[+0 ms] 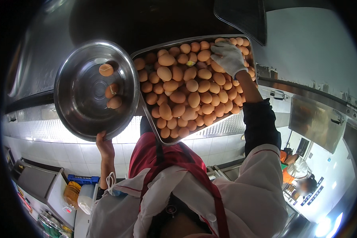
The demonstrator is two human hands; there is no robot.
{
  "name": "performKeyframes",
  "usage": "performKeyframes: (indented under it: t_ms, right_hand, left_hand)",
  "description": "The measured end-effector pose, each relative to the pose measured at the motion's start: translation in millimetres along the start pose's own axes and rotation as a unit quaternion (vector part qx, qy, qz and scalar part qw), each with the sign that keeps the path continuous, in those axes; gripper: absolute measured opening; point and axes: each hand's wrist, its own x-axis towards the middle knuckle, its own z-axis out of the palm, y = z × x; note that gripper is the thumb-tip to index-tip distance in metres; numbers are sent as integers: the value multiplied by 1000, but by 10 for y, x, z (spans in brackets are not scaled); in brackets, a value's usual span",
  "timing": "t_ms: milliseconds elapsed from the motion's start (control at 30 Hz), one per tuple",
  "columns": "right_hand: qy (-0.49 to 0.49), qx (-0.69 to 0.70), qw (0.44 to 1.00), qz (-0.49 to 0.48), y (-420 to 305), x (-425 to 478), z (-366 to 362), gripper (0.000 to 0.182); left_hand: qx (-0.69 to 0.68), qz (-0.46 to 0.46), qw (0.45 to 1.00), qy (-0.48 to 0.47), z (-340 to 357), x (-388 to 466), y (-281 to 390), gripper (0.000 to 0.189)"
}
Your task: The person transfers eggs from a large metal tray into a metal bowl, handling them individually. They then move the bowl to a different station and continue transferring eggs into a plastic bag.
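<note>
My bare left hand (105,147) grips the near rim of a round stainless steel bowl (77,119), thumb over the edge. Inside the bowl lie three brown eggs; the cracked egg (106,70) at the top shows a pale line across its shell. To the right, a rectangular metal tray (148,119) is heaped with brown eggs (193,99). One broken egg (191,61) among them shows yellow. My right hand (228,58), in a white knit glove, rests on eggs at the tray's far right. Its fingertips are partly hidden, so whether it holds an egg is unclear.
A dark round opening or pan (136,20) lies beyond the bowl and tray. A black tray-like panel (244,17) stands at the back right. Behind me at lower left are a bottle of yellow oil (72,193) and a blue crate (83,179). Another person (297,169) is at the far right.
</note>
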Motion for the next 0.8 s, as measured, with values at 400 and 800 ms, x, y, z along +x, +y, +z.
performKeyframes:
  t_ms: [400,800]
  right_hand:
    - [-81,-109,973,188,-702,265,-115,40]
    - [0,-76,956,283,-673,208,-467,31]
  left_hand:
    - [-42,3,999,-19,59,52,13,43]
    - [-54,11,998,-18,428,-47,77,37]
